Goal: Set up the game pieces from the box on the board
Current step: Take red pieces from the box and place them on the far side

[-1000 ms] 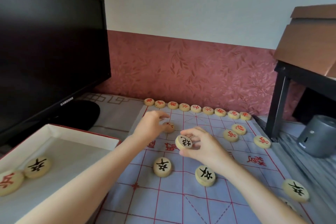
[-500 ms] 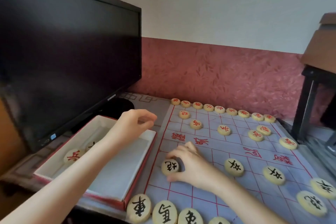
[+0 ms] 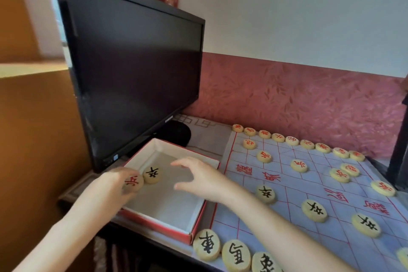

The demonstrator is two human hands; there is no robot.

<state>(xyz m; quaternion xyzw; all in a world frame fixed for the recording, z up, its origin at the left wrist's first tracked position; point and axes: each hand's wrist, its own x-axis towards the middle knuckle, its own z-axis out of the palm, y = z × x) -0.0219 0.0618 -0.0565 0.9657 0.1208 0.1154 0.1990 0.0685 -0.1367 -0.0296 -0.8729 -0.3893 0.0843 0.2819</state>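
Note:
The red-and-white box (image 3: 199,212) lies left of the cloth board (image 3: 293,185). My left hand (image 3: 108,187) is at the box's near-left corner, its fingers closed on a round piece with a red mark (image 3: 133,182). Right beside it, a piece with a black mark (image 3: 152,174) lies on the box floor. My right hand (image 3: 198,180) hovers over the middle of the box, fingers spread and holding nothing. Red-marked pieces (image 3: 278,137) line the board's far edge. Black-marked pieces (image 3: 266,193) stand across the near half, with larger-looking ones (image 3: 206,244) along the near edge.
A black monitor (image 3: 136,77) stands close behind the box, its stand (image 3: 176,132) next to the board's far-left corner. A red patterned wall (image 3: 309,99) runs behind the board. A dark table leg (image 3: 399,150) rises at the right edge.
My right hand let go of a black-marked piece on the board and swung left over the box. My left hand dropped into the box and closed on the red-marked piece. The view turned left.

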